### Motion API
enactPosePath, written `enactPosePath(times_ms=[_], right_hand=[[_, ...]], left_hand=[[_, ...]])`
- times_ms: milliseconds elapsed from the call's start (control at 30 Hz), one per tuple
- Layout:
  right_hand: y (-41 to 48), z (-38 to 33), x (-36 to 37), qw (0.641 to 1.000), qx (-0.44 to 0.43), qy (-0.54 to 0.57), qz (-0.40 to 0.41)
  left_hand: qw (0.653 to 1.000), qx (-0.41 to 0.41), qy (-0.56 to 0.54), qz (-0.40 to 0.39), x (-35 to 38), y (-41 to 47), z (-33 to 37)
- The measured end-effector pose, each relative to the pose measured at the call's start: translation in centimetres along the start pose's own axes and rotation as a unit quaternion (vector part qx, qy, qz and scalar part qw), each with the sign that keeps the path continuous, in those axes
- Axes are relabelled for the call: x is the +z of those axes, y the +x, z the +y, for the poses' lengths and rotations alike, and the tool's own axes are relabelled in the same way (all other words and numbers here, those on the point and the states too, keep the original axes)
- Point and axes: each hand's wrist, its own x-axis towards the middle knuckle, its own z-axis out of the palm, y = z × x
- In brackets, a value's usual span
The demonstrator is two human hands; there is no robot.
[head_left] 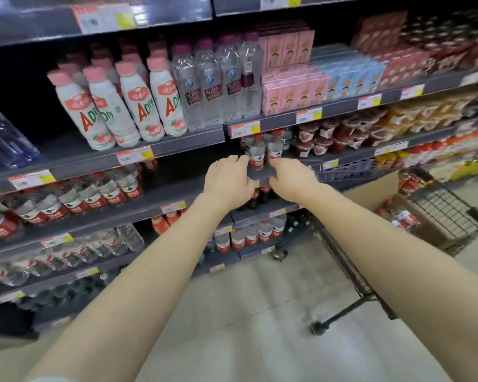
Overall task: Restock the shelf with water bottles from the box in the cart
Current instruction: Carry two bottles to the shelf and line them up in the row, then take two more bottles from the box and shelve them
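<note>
Head view: a small clear red-labelled water bottle (257, 157) is flanked at the front of the grey metal shelf (359, 156) by left hand (226, 180) & right hand (290, 180). Fingers are half-curled vs its sides; actual grip can't be told. More btls are seen in the brown cardboard box (370, 194) in the black wire cart (447, 213). Btl should be kept upright, slid back w/ label out, neighbours not knocked.

"AD" on white pink-capped bottles (138, 106), "SODA" on clear bottles (210, 86)
</note>
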Motion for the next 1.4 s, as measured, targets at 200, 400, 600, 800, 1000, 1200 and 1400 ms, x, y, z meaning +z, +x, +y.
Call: enactPosePath(times_ms=[200,400,600,800,1000,1200,1400], right_hand=[[-4.6,11.0,-4.2,0.999,0.041,0.013,0.020],[-10.1,24.6,-7.9,0.997,0.074,-0.013,-0.017],[-14.7,37.2,-10.6,0.991,0.120,-0.032,-0.043],[-15.9,44.4,-10.7,0.988,0.145,0.003,-0.043],[-13.0,48.8,-9.1,0.986,0.150,0.016,-0.066],[-6.4,53.4,-5.9,0.986,0.124,-0.013,-0.115],[0.2,55.9,-1.5,0.977,0.100,-0.021,-0.189]], left_hand=[[0.998,0.049,-0.031,-0.018,1.0,1.5,11.3],[0.995,0.065,-0.027,-0.067,3.9,4.4,25.2],[0.992,0.076,-0.016,-0.102,7.5,6.6,35.4],[0.984,0.068,-0.064,-0.154,10.7,9.6,40.8],[0.978,0.039,-0.069,-0.194,14.9,14.1,42.7],[0.969,-0.025,-0.086,-0.231,22.7,20.0,42.4],[0.955,-0.076,-0.101,-0.269,28.8,24.0,41.9]])
